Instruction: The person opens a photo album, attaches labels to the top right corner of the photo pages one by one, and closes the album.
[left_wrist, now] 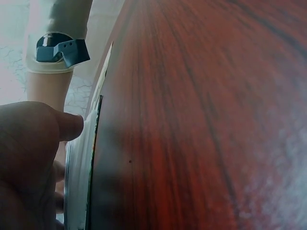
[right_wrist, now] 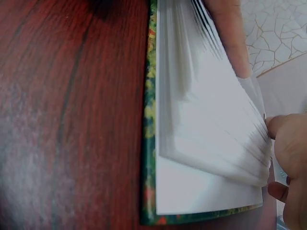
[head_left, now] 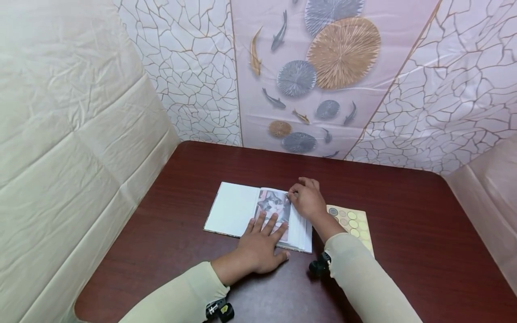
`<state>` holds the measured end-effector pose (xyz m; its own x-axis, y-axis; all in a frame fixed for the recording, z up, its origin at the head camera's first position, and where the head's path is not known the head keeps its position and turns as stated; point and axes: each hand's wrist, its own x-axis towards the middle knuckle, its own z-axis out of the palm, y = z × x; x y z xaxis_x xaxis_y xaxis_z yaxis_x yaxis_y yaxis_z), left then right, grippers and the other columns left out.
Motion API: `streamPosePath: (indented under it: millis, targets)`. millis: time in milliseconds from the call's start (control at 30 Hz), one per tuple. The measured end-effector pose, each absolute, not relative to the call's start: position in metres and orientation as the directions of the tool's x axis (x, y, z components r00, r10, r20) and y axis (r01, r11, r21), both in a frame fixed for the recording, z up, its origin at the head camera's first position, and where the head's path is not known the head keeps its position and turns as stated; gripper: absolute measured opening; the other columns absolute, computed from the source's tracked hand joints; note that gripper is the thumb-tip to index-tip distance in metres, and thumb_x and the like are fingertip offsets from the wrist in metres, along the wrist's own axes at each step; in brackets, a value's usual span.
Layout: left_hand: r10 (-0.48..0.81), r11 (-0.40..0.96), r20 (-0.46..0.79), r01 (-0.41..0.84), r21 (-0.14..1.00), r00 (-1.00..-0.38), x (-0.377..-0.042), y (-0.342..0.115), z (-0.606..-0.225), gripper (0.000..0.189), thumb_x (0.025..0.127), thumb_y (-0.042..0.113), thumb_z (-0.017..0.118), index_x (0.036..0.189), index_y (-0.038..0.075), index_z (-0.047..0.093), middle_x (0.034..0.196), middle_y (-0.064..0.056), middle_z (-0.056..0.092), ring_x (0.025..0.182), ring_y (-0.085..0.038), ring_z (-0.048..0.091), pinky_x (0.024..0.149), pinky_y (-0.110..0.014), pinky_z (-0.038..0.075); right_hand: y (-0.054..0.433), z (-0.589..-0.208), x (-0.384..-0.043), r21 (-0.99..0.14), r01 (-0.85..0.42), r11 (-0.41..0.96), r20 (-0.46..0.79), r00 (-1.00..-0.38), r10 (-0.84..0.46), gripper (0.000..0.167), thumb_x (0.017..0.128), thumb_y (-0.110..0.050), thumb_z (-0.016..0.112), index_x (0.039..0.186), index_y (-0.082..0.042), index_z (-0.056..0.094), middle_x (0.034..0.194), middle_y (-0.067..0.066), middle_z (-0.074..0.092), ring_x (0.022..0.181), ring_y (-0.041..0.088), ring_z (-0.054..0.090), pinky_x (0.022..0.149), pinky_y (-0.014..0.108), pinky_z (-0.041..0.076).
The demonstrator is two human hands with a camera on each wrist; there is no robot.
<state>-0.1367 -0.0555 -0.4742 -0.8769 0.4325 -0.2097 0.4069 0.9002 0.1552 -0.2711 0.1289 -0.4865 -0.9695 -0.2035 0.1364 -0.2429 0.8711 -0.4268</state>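
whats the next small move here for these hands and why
Probably ease the left hand off the cat picture: its spread fingers cover the near part, while the right hand is at the far right corner of the pages, so lifting them might catch.

A small draped booth, shown by creased sheets [head_left: 194, 67] hung behind and beside a wood-grain table [head_left: 161, 242].

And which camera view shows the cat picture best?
The head view: it shows the cat picture from above, partly under the left hand. The left wrist view shows the book edge-on, the right wrist view its white pages; neither shows the picture.
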Motion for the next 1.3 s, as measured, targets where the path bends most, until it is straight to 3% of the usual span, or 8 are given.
streamPosePath:
  millis: [300, 567, 733, 1300]
  targets:
    - [0.415, 0.909, -0.191, 0.397, 0.127, -0.89, -0.136, -0.054, -0.475, 0.073, 0.102, 0.064, 0.043, 0.164, 0.032, 0.024, 0.171, -0.001, 0.011, 0.156, -0.034, 0.001, 0.122, -0.054, 0.012, 0.133, -0.483, -0.264, -0.417, -0.237, 0.877, 0.103, -0.972, -0.213, 0.03, 0.095, -0.045, 0.07, 0.108, -0.018, 0.075, 0.155, 0.016, 0.041, 0.146, 0.036, 0.026, 0.1, 0.059, 0.045]
    - [0.424, 0.905, -0.145, 0.412, 0.107, -0.894, -0.139, -0.053, -0.474, 0.062, 0.105, 0.056, 0.044, 0.162, 0.032, 0.033, 0.169, -0.001, 0.022, 0.155, -0.033, 0.014, 0.12, -0.053, 0.023, 0.142, -0.483, -0.253, -0.418, -0.303, 0.856, 0.066, -0.95, -0.304, 0.05, 0.093, -0.046, 0.071, 0.133, -0.016, 0.068, 0.156, 0.027, 0.035, 0.145, 0.046, 0.024, 0.106, 0.064, 0.038]
    - [0.44, 0.896, -0.092, 0.431, 0.104, -0.893, -0.141, -0.054, -0.471, 0.057, 0.105, 0.05, 0.049, 0.158, 0.031, 0.042, 0.164, -0.002, 0.033, 0.152, -0.034, 0.024, 0.117, -0.052, 0.031, 0.15, -0.483, -0.243, -0.409, -0.364, 0.837, 0.072, -0.927, -0.368, 0.059, 0.093, -0.046, 0.071, 0.144, -0.017, 0.061, 0.159, 0.028, 0.031, 0.147, 0.047, 0.02, 0.108, 0.065, 0.035]
    - [0.454, 0.887, -0.043, 0.446, 0.121, -0.89, -0.144, -0.057, -0.467, 0.047, 0.108, 0.044, 0.045, 0.153, 0.03, 0.05, 0.159, -0.003, 0.043, 0.147, -0.035, 0.035, 0.114, -0.051, 0.036, 0.174, -0.474, -0.204, -0.416, -0.459, 0.785, 0.165, -0.887, -0.431, 0.066, 0.096, -0.042, 0.069, 0.149, -0.007, 0.052, 0.159, 0.022, 0.036, 0.147, 0.043, 0.025, 0.107, 0.065, 0.036]
